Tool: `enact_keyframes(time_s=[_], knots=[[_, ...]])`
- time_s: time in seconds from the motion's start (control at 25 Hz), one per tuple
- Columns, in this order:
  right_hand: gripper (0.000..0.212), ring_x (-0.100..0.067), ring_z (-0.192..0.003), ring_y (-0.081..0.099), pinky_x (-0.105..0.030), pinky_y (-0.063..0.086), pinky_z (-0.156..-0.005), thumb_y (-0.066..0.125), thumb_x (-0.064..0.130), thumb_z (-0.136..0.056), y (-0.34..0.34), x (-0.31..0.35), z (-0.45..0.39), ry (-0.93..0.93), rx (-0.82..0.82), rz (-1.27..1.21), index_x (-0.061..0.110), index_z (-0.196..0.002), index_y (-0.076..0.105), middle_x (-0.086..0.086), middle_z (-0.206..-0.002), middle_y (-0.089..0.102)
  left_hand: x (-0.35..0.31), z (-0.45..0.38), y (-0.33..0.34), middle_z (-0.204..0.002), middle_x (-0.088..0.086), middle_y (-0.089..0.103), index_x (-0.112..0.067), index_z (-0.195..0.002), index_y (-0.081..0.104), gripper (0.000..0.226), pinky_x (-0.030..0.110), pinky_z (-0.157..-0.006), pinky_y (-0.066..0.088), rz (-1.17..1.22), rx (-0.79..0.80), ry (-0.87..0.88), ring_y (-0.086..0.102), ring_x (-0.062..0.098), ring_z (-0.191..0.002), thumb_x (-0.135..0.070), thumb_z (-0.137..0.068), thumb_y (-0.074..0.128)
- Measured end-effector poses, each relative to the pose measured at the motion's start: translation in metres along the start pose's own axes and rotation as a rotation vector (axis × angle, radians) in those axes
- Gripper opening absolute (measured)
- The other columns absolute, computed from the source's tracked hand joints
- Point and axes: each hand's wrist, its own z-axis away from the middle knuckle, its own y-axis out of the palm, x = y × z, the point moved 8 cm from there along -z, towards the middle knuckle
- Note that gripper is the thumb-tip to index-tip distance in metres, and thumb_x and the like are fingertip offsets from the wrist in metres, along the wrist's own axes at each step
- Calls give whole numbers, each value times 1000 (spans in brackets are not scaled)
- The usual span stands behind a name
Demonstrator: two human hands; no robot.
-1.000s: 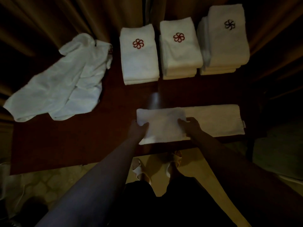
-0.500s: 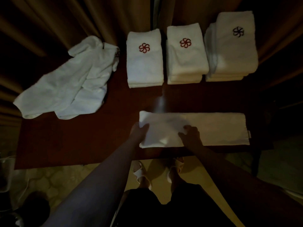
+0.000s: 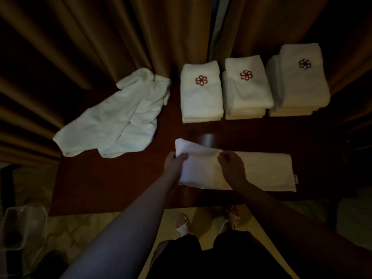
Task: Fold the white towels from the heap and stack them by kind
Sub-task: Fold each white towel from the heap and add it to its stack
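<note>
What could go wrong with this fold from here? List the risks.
1. The left hand lifts only the left end of the long folded towel; if the right hand's pinch slips, the layers may skew.
2. The towel's near edge lies close to the table edge, so a tug could drag it off.

Both bare forearms reach forward — left hand (image 3: pixel 174 162) pinches with curled fingers, right hand (image 3: pixel 231 166) curled knuckles-up, well apart.
</note>
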Motion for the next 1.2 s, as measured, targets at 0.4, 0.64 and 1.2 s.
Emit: enact_keyframes(time_s=[0.4,0.64,1.2], knots=[[59,-17,-101,57,-29,45,-81,65,49,-84,33,69,43,93,89,-228,8,-123,49,0,-111,55,-32,30,23,-102,9,69,-18,-100,69,66,44,-89,52,207,271,-54,66,26,-93,-66,-95,23],[29,-31,-95,62,-37,50,-76,61,23,-88,-31,43,34,35,-173,-70,2,-108,61,-14,-101,65,-52,46,68,-103,10,69,-19,-95,68,47,40,-80,54,88,433,65,66,26,-94,-45,-103,30],[46,-36,-111,56,-40,48,-82,59,18,-93,-151,-112,-23,361,-60,-358,4,-135,45,-19,-129,53,15,4,167,-131,15,57,0,-131,54,59,40,-92,50,-359,242,-47,57,31,-116,-40,-89,65]])
